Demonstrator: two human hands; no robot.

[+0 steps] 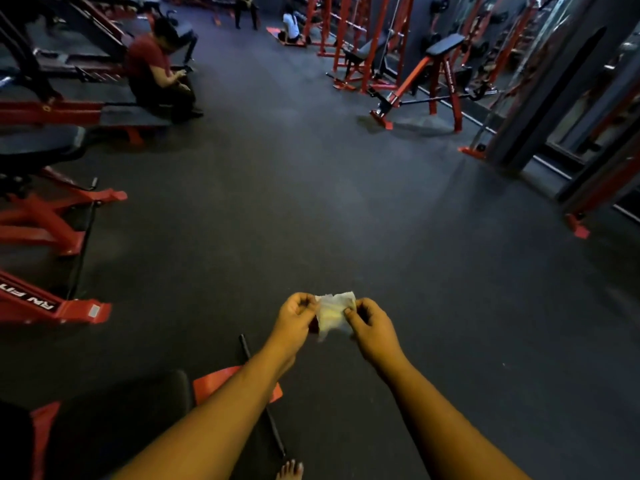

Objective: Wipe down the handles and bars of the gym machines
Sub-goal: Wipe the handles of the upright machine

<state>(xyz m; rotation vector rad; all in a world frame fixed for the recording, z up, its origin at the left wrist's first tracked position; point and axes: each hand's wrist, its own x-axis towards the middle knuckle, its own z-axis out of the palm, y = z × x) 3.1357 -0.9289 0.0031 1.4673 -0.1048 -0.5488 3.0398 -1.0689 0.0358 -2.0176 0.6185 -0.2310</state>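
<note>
Left hand (294,315) and right hand (369,327) each pinch an edge of the white wipe (333,315), held over the floor (311,202), off any machine. Spread it flat, fold to a clean pad, then wrap bars fully.

The left hand (294,315) and right hand (370,329) cover both side edges of the white cloth (333,315). The left-side machines (41,216) are cut off by the frame edge. Far racks (349,32) are blurred.

Dark floor (311,188) under red machines (429,84)
</note>
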